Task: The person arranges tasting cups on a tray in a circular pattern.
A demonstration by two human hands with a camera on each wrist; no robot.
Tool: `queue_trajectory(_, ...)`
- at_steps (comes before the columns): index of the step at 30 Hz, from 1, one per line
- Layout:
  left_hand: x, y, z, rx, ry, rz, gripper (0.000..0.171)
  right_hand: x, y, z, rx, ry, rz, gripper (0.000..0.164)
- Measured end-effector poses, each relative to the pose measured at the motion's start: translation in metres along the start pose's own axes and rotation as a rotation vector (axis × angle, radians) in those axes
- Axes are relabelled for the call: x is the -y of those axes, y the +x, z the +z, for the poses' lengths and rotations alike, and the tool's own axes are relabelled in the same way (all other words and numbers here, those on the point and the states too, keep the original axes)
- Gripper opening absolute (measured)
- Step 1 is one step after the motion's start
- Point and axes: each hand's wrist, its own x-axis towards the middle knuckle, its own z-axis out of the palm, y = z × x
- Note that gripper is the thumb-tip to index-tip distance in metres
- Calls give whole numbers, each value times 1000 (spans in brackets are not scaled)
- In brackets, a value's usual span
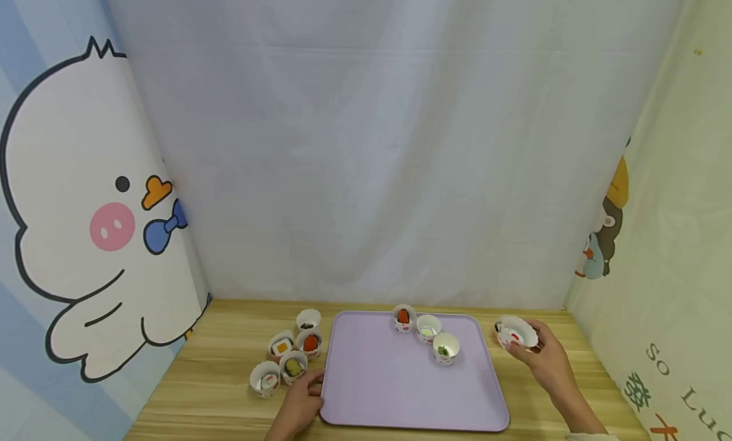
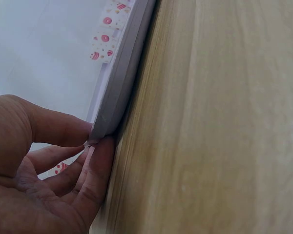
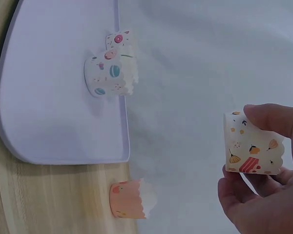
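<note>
Your right hand (image 1: 546, 363) holds a paper cup (image 3: 253, 144) aloft; your left hand (image 1: 301, 400) grips the tray (image 1: 400, 390).
In the lower right of the head view, your right thumb and fingers are curled in, parted only as far as the cup between them, which is mouth up, raised beside the tray's right edge. At lower centre-left, your left fingers pinch the tray's near left corner, thumb above and fingertips beneath. Three cups (image 1: 445, 357) stand toward the tray's upper right, and five cups (image 1: 293, 371) cluster on the surface (image 1: 223, 358) to its left. A pink cup (image 3: 127, 200) stands at the lower middle of the right wrist view.
</note>
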Motion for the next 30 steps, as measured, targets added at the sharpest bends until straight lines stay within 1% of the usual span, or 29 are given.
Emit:
queue_trajectory(8, 1, -1, 0, -3, 2, 7, 61, 20, -10, 7, 3, 58, -61, 74)
queue_trajectory(15, 1, -1, 0, -6, 2, 18, 61, 29, -19, 17, -15, 103, -117, 70)
queue_trajectory(22, 1, -1, 0, -10, -4, 19, 61, 32, -27, 33, -23, 80, -143, 67)
queue_trajectory(30, 1, -1, 0, -14, 5, 10, 61, 26, -29, 60, -36, 71, -171, 62)
